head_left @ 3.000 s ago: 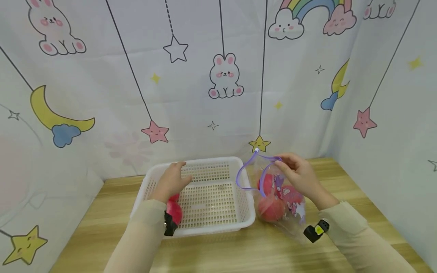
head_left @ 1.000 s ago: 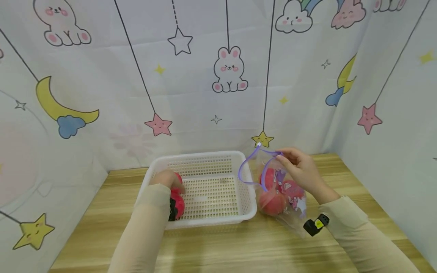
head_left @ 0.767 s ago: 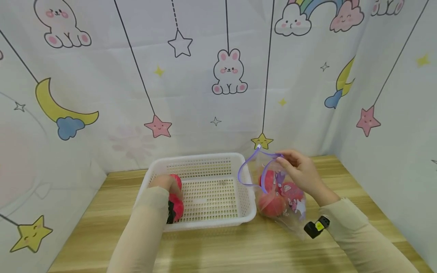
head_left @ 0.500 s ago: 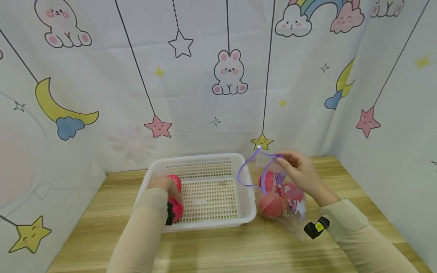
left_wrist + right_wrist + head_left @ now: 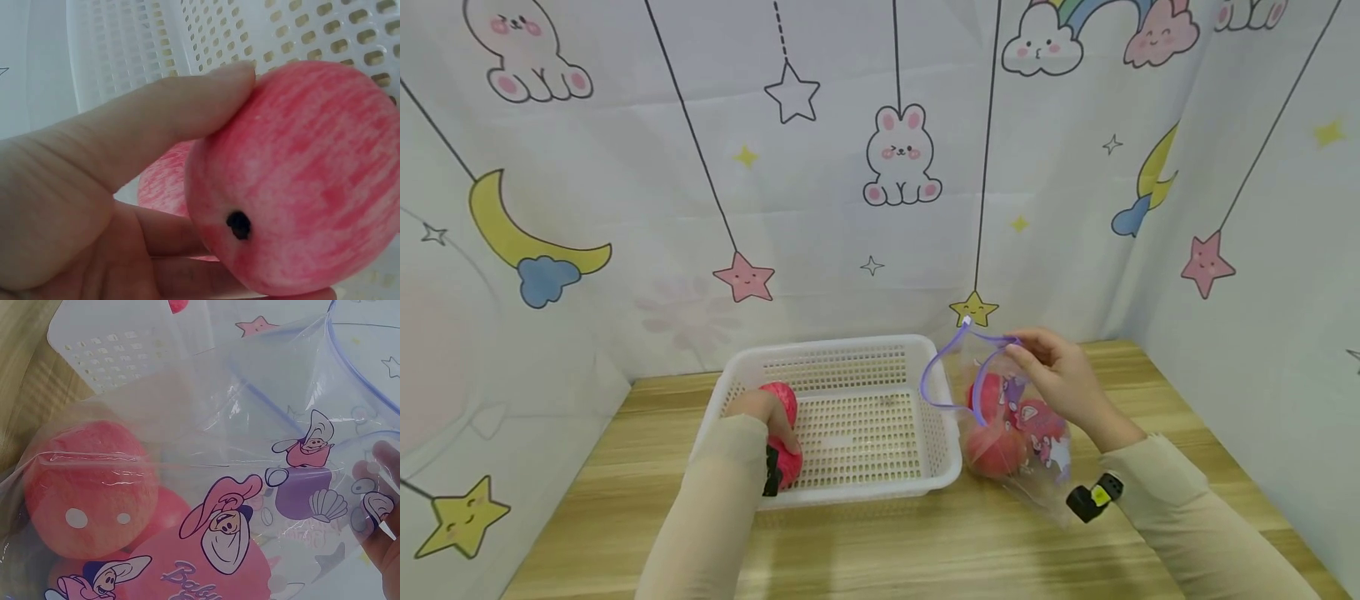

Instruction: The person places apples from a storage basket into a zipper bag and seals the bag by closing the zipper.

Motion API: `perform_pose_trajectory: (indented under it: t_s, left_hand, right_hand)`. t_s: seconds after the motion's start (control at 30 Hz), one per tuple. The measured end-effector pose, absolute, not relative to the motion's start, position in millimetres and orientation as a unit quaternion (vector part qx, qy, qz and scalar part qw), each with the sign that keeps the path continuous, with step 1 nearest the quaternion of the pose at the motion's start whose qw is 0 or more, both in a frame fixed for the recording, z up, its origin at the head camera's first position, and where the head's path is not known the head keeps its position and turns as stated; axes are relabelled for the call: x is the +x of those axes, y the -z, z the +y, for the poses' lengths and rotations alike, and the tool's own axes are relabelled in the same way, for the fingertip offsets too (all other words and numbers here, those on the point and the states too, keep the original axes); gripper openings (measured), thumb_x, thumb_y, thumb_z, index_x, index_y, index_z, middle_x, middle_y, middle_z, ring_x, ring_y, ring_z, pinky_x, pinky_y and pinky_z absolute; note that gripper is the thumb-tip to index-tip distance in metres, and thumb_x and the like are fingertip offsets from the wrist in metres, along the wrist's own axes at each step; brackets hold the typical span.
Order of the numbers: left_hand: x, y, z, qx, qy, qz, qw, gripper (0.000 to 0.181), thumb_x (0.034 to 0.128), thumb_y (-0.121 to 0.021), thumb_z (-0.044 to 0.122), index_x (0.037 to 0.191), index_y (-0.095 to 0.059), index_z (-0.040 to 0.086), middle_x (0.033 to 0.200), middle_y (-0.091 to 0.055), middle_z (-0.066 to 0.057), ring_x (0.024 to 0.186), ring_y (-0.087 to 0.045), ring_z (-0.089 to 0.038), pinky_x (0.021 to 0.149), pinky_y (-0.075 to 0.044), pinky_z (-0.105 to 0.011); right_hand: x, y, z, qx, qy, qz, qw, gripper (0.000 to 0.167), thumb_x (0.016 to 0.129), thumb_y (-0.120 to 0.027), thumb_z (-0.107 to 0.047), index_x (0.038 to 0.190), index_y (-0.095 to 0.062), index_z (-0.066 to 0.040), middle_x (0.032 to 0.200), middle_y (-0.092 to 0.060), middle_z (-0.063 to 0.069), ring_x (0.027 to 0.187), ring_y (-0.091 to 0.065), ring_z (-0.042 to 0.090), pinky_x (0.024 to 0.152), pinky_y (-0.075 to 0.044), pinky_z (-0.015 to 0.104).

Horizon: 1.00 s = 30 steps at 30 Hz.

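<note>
Left hand (image 5: pixel 763 414), at the nine o'clock side of the basket (image 5: pixel 850 493), grips one apple (image 5: pixel 300 175) by thumb and fingers, a second apple (image 5: pixel 161 181) partly hidden behind. Right hand (image 5: pixel 1052 375), beyond three o'clock, pinches the fruit-laden bag (image 5: pixel 1060 461). Likely faults, I judge: rounded fruit slipping; the limp mouth, apparently one-handedly supported, sagging.

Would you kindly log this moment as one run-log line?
Left hand: grips apple inside white basket | Right hand: holds zip bag by purple edge | Bag: open, red fruit inside
</note>
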State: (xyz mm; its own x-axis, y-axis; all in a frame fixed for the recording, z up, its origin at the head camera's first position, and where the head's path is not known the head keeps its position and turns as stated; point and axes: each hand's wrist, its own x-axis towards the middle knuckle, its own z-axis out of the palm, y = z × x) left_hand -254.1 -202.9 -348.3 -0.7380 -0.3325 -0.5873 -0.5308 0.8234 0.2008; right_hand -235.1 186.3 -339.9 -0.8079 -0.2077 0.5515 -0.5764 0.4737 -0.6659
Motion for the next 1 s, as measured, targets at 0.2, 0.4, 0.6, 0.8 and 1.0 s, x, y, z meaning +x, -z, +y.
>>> perform_pose_trajectory:
  t_s: [0.2, 0.4, 0.6, 0.8, 1.0]
  left_hand:
    - [-253.4, 344.9, -203.4, -0.22, -0.168, 0.919, 0.282, 0.091, 0.0623, -0.088, 0.029, 0.126, -0.042, -0.017, 0.127, -0.047, -0.028, 0.111, -0.051, -0.034, 0.089, -0.051, -0.041]
    - [-254.0, 345.0, -203.7, -0.194, -0.146, 0.925, 0.292, 0.088, 0.064, -0.086, 0.034, 0.124, -0.045, -0.015, 0.125, -0.05, -0.027, 0.11, -0.052, -0.033, 0.09, -0.051, -0.041]
    - [-255.8, 346.9, -202.7, -0.196, -0.154, 0.927, 0.28, 0.086, 0.0609, -0.088, 0.034, 0.121, -0.048, -0.013, 0.121, -0.053, -0.024, 0.106, -0.053, -0.031, 0.091, -0.05, -0.042]
    - [-258.8, 346.6, -200.5, -0.183, -0.142, 0.928, 0.292, 0.091, 0.062, -0.085, 0.039, 0.122, -0.044, -0.014, 0.12, -0.052, -0.024, 0.105, -0.054, -0.03, 0.088, -0.052, -0.04]
    - [-258.9, 341.2, -196.4, -0.176, -0.141, 0.926, 0.304, 0.086, 0.0648, -0.082, 0.042, 0.121, -0.045, -0.012, 0.116, -0.053, -0.021, 0.103, -0.054, -0.029, 0.085, -0.052, -0.038]
  right_hand:
    - [-236.1, 340.0, 184.8, 0.238, -0.458, -0.832, 0.203, 0.02, 0.092, -0.058, -0.006, 0.11, -0.064, -0.001, 0.095, -0.071, 0.014, 0.082, -0.058, -0.008, 0.069, -0.049, 0.01]
    - [-235.0, 340.3, 184.6, 0.24, -0.468, -0.827, 0.199, 0.019, 0.092, -0.057, -0.005, 0.11, -0.064, 0.0, 0.093, -0.07, 0.017, 0.08, -0.059, -0.008, 0.068, -0.049, 0.011]
    - [-233.9, 340.3, 185.6, 0.238, -0.463, -0.83, 0.2, 0.019, 0.093, -0.057, -0.006, 0.11, -0.064, -0.002, 0.093, -0.07, 0.016, 0.078, -0.058, -0.006, 0.065, -0.049, 0.012]
    - [-234.1, 339.6, 185.7, 0.237, -0.463, -0.829, 0.204, 0.019, 0.092, -0.058, -0.006, 0.11, -0.064, -0.002, 0.093, -0.071, 0.014, 0.08, -0.059, -0.008, 0.067, -0.049, 0.011]
    - [-234.1, 338.7, 185.1, 0.231, -0.46, -0.833, 0.204, 0.02, 0.092, -0.058, -0.008, 0.11, -0.064, -0.003, 0.094, -0.071, 0.013, 0.081, -0.058, -0.008, 0.068, -0.049, 0.01]
